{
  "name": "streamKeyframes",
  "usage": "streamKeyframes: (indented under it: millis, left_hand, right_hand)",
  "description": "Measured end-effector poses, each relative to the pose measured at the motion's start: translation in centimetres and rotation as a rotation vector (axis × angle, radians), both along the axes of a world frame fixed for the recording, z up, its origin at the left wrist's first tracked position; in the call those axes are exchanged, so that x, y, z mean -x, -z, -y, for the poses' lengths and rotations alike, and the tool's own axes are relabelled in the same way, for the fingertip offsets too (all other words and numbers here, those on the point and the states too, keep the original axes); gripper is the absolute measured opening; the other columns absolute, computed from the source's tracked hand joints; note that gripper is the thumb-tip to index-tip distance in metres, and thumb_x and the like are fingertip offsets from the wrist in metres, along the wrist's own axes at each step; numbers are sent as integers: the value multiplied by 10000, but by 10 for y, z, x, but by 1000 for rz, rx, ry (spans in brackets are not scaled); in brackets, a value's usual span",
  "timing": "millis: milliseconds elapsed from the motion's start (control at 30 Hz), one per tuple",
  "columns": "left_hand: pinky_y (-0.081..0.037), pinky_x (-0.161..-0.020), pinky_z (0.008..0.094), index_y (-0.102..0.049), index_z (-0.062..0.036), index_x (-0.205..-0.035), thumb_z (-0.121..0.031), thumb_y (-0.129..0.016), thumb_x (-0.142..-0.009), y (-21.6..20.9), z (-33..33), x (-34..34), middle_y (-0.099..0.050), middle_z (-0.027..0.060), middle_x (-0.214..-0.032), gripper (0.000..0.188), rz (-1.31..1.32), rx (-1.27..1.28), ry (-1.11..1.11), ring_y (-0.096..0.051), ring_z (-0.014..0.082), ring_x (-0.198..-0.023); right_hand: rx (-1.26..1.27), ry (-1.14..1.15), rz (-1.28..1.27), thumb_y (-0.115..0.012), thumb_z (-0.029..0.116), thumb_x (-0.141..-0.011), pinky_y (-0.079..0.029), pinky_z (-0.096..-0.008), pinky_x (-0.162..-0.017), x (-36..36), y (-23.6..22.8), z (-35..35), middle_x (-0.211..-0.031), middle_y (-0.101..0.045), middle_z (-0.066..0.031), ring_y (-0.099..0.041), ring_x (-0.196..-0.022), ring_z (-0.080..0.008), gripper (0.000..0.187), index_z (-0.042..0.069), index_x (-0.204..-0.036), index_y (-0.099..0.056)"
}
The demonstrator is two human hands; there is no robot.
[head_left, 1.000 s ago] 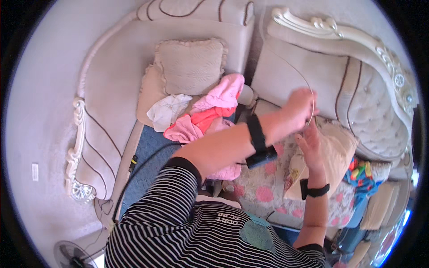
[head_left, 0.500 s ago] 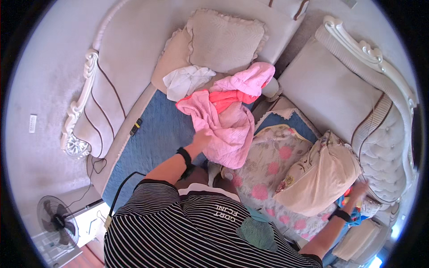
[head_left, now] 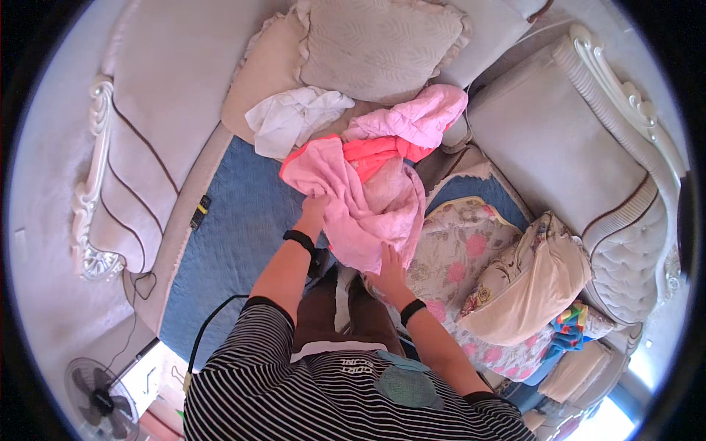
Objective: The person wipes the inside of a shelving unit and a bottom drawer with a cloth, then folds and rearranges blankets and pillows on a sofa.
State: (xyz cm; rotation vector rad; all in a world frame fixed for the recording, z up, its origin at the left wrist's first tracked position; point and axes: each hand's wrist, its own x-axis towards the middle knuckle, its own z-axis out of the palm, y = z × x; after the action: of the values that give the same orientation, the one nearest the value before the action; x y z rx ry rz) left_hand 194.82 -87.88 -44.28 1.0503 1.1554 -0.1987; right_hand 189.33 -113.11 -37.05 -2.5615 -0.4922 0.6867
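A light pink quilted blanket (head_left: 371,228) with a bright coral-red part (head_left: 371,153) lies rumpled over the near edge of the blue-covered sofa seat. My left hand (head_left: 315,209) is closed on the blanket's left edge. Against its lower right edge rests my right hand (head_left: 391,270), fingers stretched out and apart, touching the cloth. Behind the pink bundle is a crumpled white cloth (head_left: 294,117), left of the bundle's far end.
A ruffled beige cushion (head_left: 379,51) leans at the sofa's back. On the right, a floral mat (head_left: 456,250) carries a beige pillow-like bundle (head_left: 529,294) beside colourful cloth (head_left: 570,327). A yellow-black object (head_left: 200,212) lies at left; a fan (head_left: 99,400) stands lower left.
My right hand has come from the colourful cloth at the far right to the pink blanket. My left hand stays at the blanket's left side. The view has shifted slightly.
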Motion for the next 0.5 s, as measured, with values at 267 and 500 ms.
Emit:
streamKeyframes:
  millis: [267,500]
  left_hand:
    - [-416,-868,337,-403,20,-1198,-73,-455,-747,-174,-29,60,-494,116,-1144,464,701,348,-69,-498,204,-1030]
    - [-354,-942,441,-428,62,-1149,-91,-425,-753,-335,-212,203,-473,168,-1174,424,923,-283,-578,-439,295,-1104]
  right_hand:
    - [-21,-174,14,-671,204,-668,-385,-421,-870,-13,21,1,-1145,-473,-148,-445,-1046,-330,577,126,-1193,-445]
    - [-529,-75,-182,-653,234,-711,-409,-377,-834,-2,-17,-62,-989,-540,-164,-514,-939,-309,429,31,-1062,-514]
